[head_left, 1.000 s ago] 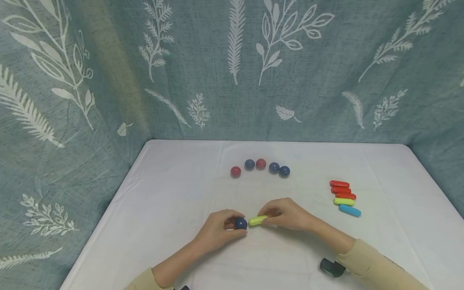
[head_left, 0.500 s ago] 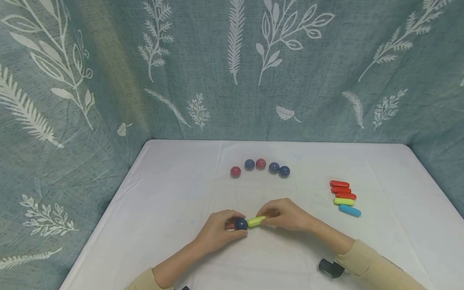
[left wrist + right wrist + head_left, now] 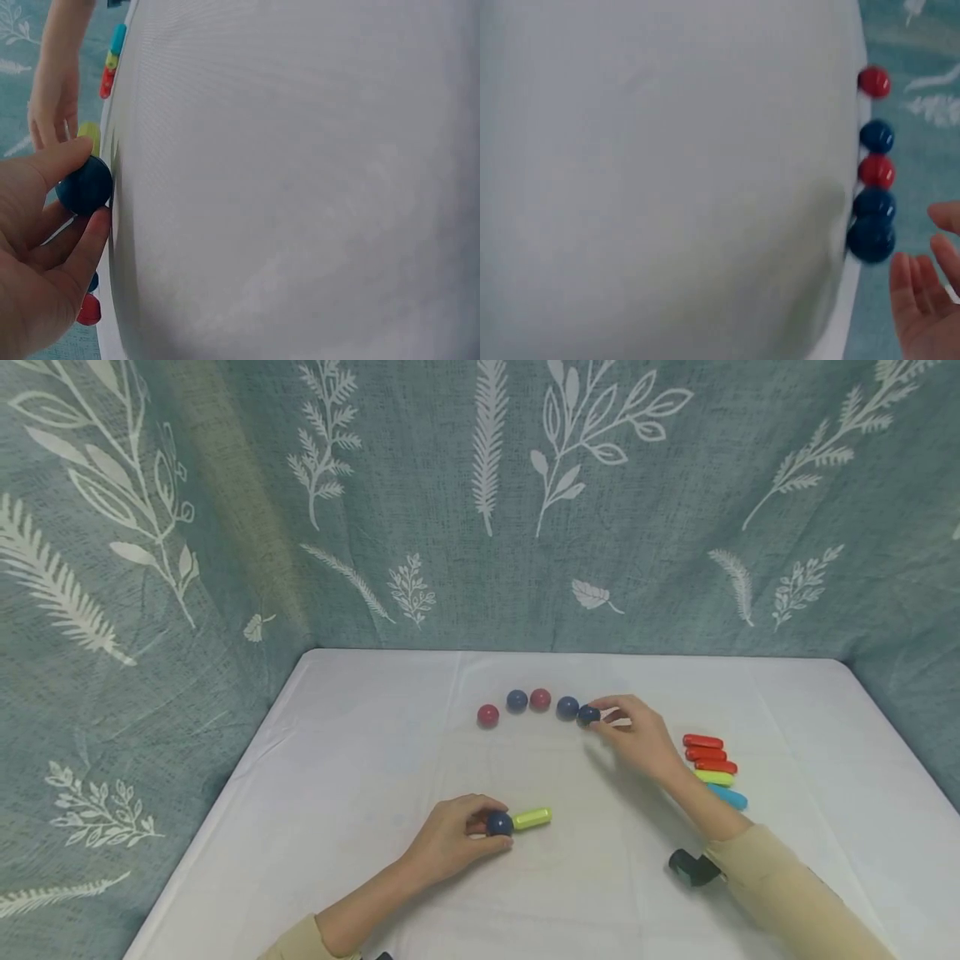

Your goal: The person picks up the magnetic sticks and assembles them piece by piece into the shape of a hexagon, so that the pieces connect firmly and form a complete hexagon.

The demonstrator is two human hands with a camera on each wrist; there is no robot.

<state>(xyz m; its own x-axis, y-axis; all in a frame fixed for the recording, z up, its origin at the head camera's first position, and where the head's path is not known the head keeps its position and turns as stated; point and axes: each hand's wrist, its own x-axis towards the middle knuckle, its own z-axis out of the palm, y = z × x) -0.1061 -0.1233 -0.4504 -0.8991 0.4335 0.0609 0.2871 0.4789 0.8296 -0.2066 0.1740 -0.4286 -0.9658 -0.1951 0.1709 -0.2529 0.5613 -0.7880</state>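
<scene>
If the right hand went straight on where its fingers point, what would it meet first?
The right hand would likely meet the rightmost dark blue ball first; whether they touch is hard to tell.

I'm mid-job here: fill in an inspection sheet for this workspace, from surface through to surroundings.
Surface: white table, faint creases.
Job's things: blue ball, with a yellow stick apparently touching it; farther back, five balls, two red and three blue; at right, five sticks, three red, one yellow, one blue.
Clutter: nothing seen.
Hands: left hand grips the blue ball; right hand is at the rightmost ball, contact unclear.
Cables: nothing seen.
Surroundings: teal leaf-print curtain.
</scene>
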